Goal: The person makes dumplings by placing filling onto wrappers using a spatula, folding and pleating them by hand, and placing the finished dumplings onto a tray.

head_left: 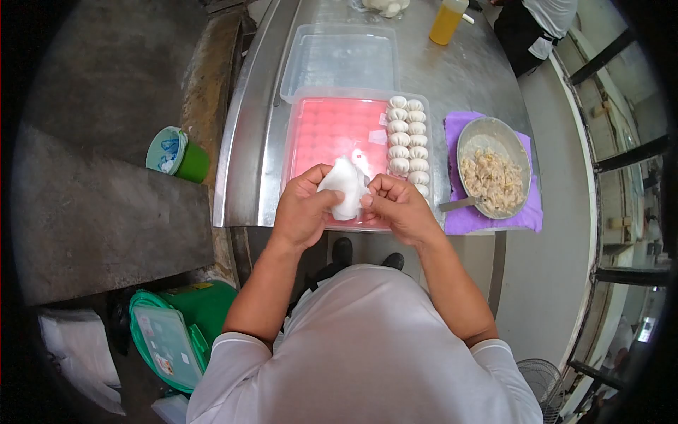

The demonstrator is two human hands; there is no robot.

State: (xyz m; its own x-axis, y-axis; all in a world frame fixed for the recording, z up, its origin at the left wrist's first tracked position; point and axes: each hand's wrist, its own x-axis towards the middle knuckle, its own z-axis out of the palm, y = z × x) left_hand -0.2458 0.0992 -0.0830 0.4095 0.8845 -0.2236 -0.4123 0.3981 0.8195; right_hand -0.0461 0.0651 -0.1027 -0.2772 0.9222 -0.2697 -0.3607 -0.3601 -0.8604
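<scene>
Over the red-pink sheet in a clear plastic tray (339, 127), my left hand (304, 205) is closed on a soft white sheet (343, 189), its thumb lying across the front. Whether this is dough or paper, I cannot tell. My right hand (399, 208) pinches at the sheet's right edge, thumb against forefinger. Pleated white dumplings (399, 139) stand in two columns along the tray's right side, just beyond my right hand. To the right, a metal bowl (527, 162) holds a chunky pale filling (492, 180), with a flat-handled utensil (459, 204) resting in it.
A purple cloth (534, 212) lies under the bowl. Behind the tray is a clear plastic lid (339, 60); farther back stands a bottle of yellow liquid (447, 21). Another person (534, 32) is at the far right. Green buckets (191, 164) sit left of the steel table (480, 88).
</scene>
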